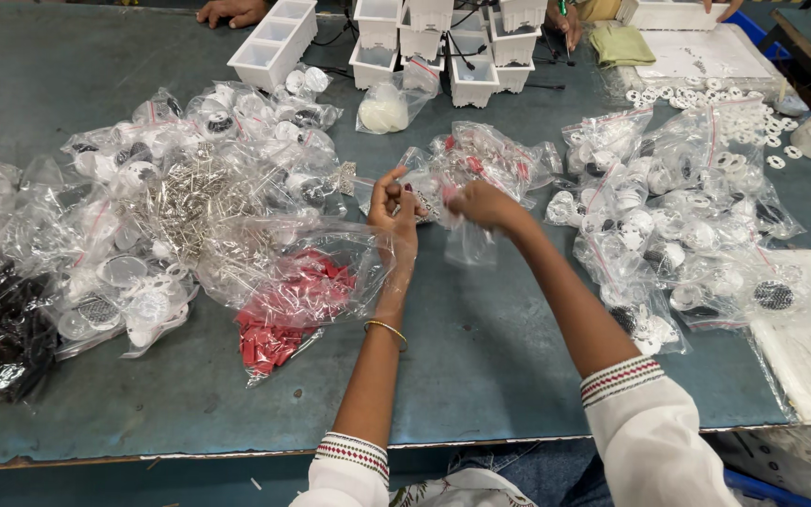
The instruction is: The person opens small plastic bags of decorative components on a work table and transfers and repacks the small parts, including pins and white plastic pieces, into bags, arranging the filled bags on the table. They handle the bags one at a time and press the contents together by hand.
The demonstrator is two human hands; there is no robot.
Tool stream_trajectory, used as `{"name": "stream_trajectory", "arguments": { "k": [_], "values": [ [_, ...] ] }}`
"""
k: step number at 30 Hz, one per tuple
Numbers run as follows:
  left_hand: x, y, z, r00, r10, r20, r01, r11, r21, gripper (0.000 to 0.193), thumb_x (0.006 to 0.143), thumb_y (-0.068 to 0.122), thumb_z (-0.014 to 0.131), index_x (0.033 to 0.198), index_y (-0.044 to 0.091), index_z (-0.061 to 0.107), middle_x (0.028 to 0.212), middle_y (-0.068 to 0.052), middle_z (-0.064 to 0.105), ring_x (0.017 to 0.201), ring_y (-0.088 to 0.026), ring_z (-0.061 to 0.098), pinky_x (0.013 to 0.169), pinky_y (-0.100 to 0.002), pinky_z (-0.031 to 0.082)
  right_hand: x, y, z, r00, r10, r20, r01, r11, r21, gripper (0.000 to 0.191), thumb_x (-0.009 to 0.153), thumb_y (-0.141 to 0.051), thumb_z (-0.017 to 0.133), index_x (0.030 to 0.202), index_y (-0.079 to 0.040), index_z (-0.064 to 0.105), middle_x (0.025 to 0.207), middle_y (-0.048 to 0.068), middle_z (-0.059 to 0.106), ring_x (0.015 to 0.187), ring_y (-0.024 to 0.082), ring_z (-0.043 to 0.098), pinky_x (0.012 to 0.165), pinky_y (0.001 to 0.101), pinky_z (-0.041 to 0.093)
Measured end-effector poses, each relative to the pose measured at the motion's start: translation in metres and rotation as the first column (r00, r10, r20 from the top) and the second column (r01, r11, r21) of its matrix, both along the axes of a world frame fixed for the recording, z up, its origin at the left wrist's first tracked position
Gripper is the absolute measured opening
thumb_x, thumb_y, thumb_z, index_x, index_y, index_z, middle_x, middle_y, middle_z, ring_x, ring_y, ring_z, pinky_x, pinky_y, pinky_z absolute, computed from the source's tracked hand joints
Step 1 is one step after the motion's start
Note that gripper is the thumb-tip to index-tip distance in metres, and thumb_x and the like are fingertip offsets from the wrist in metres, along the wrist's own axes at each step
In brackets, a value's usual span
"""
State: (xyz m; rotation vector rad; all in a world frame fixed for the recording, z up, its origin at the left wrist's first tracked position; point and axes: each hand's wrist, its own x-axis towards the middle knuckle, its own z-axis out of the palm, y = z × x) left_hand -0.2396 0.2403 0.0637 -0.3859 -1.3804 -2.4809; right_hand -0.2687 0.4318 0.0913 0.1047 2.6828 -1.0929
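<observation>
My left hand [392, 208] and my right hand [482, 204] are raised over the middle of the grey-green table [481, 366]. Together they pinch a small clear plastic bag [466, 239] that hangs between them and holds small red and white parts. Just beyond it lies a heap of similar small clear bags with red parts [490, 160]. Under my left forearm sits a larger clear bag of red pieces [298, 300]. A thin bangle circles my left wrist.
A big pile of clear bags with white, metal and black parts [152, 216] fills the left. More bags of white round parts [678, 225] lie on the right. White compartment trays [279, 42] stand at the back. Another person's hands [232, 11] rest at the far edge.
</observation>
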Motion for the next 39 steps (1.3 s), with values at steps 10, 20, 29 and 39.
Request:
{"name": "stream_trajectory", "arguments": {
  "k": [10,20,29,39],
  "values": [
    [-0.005,-0.006,-0.012,0.974,0.214,0.078,-0.223,0.966,0.134,0.027,0.107,0.018,0.050,0.130,0.004,0.050,0.094,-0.002,0.052,0.079,-0.007,0.050,0.063,-0.023,0.043,-0.061,-0.033,0.064,0.985,-0.151,-0.080,0.039,0.658,-0.752,0.027,0.099,-0.027,0.066,0.079,-0.009,0.067,0.059,-0.006,0.052,0.044,0.005,0.041,0.040,0.0249,0.030],
    [-0.009,-0.004,-0.018,0.967,0.219,0.133,-0.240,0.955,0.172,0.016,0.108,0.017,0.045,0.121,0.007,0.051,0.089,-0.001,0.050,0.071,-0.007,0.047,0.058,-0.022,0.039,-0.094,-0.065,0.114,0.990,-0.117,0.076,0.090,0.111,-0.990,0.014,0.098,-0.014,0.061,0.102,-0.001,0.062,0.090,0.008,0.071,0.078,0.018,0.071,0.070,0.0328,0.063],
    [-0.005,-0.007,-0.017,0.970,0.209,0.123,-0.226,0.962,0.154,0.017,0.111,0.019,0.044,0.121,0.007,0.051,0.089,0.000,0.049,0.072,-0.007,0.047,0.061,-0.022,0.041,-0.083,-0.079,0.087,0.975,-0.175,-0.135,-0.078,0.298,-0.952,0.019,0.099,-0.018,0.065,0.112,-0.005,0.071,0.070,-0.004,0.057,0.046,0.004,0.049,0.038,0.0216,0.039],
    [-0.007,-0.001,-0.018,0.944,0.288,0.163,-0.285,0.958,-0.045,0.019,0.107,0.024,0.049,0.120,0.010,0.052,0.093,0.000,0.055,0.075,-0.006,0.054,0.055,-0.020,0.044,-0.025,-0.030,-0.002,0.986,-0.167,0.022,0.094,0.435,-0.896,0.036,0.107,-0.034,0.056,0.100,-0.001,0.069,0.080,0.002,0.068,0.061,0.009,0.063,0.056,0.0256,0.051]
  ]
}}
